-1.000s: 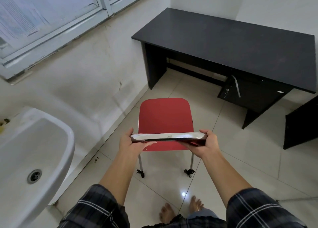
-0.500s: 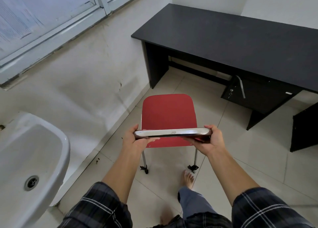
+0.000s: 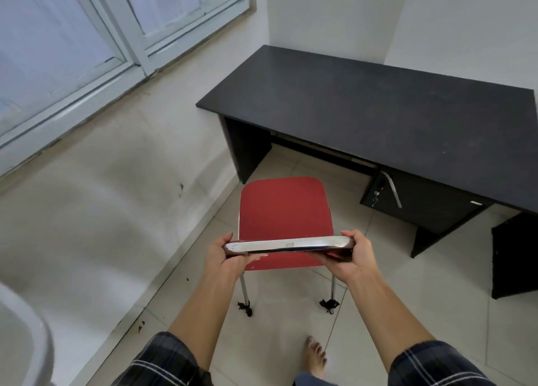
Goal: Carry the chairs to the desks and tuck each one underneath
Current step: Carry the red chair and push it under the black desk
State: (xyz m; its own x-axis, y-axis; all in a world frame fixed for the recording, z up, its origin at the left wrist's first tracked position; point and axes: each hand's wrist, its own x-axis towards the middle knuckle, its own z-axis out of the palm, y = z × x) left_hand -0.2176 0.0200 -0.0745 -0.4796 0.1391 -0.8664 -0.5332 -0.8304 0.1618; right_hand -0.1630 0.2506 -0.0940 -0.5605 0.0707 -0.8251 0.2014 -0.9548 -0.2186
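Just short of the black desk [image 3: 378, 114], red chair [image 3: 283, 211] is mid-carry, left hand [image 3: 225, 254] and right hand [image 3: 350, 256] both clenched on its chrome backrest rail [image 3: 288, 244]; next likely: steer seat into the kneehole.

Person seen from the head-worn camera: the left hand [image 3: 225, 257] and right hand [image 3: 350, 259] are bare, without gloves, rings or a watch, and both forearms are uncovered up to the sleeves. Each arm wears a dark plaid sleeve, the left sleeve [image 3: 163, 362] and the right sleeve [image 3: 436, 365], in charcoal to navy cloth crossed by thin white lines, ending well above the wrist. One bare foot [image 3: 314, 356] shows below, above a grey-blue trouser leg [image 3: 313, 381] at the bottom edge.
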